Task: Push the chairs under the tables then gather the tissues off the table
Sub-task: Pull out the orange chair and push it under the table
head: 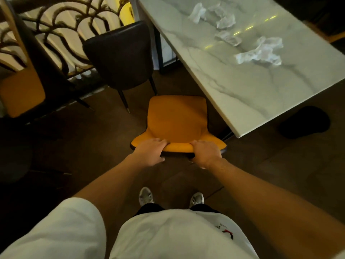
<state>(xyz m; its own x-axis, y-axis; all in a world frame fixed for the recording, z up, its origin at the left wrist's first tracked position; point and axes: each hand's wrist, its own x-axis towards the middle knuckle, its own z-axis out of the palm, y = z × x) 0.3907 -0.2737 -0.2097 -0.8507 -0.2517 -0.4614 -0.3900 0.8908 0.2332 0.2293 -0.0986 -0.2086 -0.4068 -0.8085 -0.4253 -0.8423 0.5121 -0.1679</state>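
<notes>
Just off the marble table's (242, 94) near corner, the left hand (150, 152) and right hand (205, 153) curl over the orange chair's (177, 118) backrest, tissues (259, 53) strewn mid-tabletop, and a crooked shove could knock its seat against that edge.

Chair (177, 118) left of table (242, 94), tissues (259, 53) on table, second chair (119, 55) behind the first

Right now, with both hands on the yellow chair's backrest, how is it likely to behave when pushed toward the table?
The yellow chair probably slides easily: both hands, left hand and right hand, grip its top edge. Pushing that high on thin legs, it may tip forward. It looks light.
</notes>
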